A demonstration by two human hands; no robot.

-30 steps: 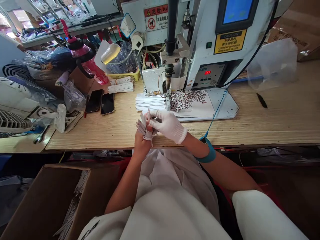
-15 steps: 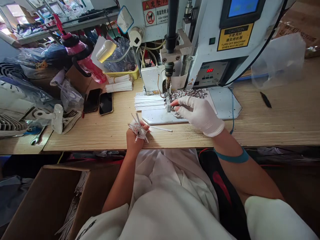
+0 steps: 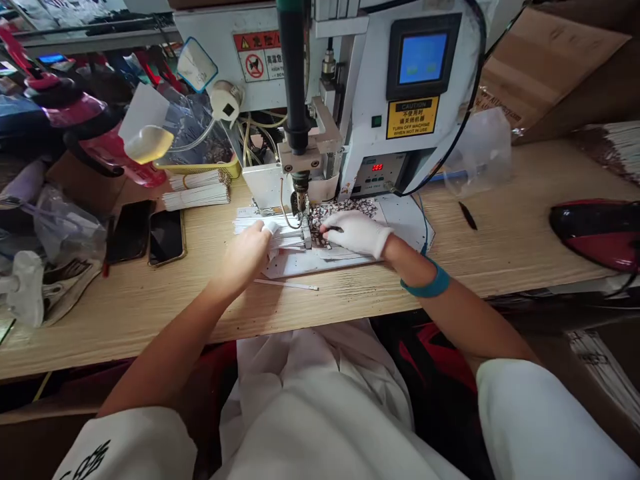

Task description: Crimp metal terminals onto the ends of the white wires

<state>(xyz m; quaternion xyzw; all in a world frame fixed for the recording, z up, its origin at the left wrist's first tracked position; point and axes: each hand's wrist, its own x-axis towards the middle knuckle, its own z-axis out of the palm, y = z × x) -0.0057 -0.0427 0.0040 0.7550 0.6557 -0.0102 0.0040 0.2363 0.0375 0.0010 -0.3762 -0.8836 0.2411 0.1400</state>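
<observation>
Top-cropped machine [image 3: 369,93], warning label [image 3: 256,60] partly hidden

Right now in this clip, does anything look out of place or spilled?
Yes: one white strip lies alone on the bench, in front of the white base plate, apart from the stack of strips at the left hand. Dark specks also litter the wood nearby, looking like stray debris.
</observation>
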